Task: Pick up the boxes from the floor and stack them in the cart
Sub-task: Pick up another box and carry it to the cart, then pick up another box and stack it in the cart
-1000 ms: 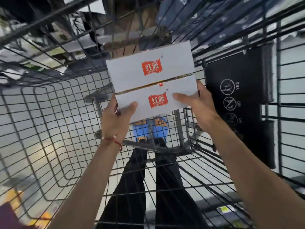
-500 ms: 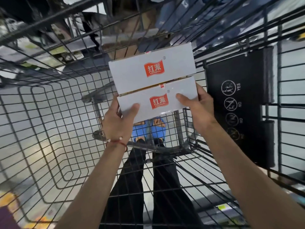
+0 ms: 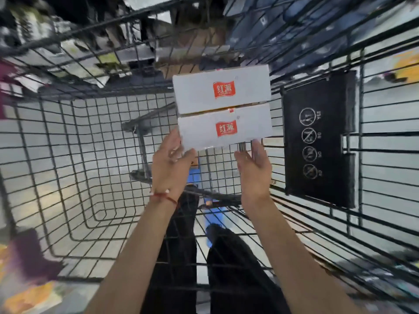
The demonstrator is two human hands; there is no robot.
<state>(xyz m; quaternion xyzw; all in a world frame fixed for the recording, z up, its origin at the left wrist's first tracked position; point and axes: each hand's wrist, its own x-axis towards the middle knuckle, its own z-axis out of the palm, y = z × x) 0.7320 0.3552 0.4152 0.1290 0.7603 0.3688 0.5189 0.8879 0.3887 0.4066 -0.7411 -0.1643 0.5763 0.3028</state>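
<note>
Wire cart (image 3: 90,257) holds two white boxes (image 3: 222,94), long edges touching.

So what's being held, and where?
Not gripped. The left hand touches the white box at its lower-left corner with open fingers; the right hand is open, just below it.

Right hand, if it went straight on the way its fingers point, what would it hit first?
Most likely the nearer white box. The right hand is open just short of its near right corner, fingers aimed at that edge. Depth is unclear, so it might slide under instead.
</note>
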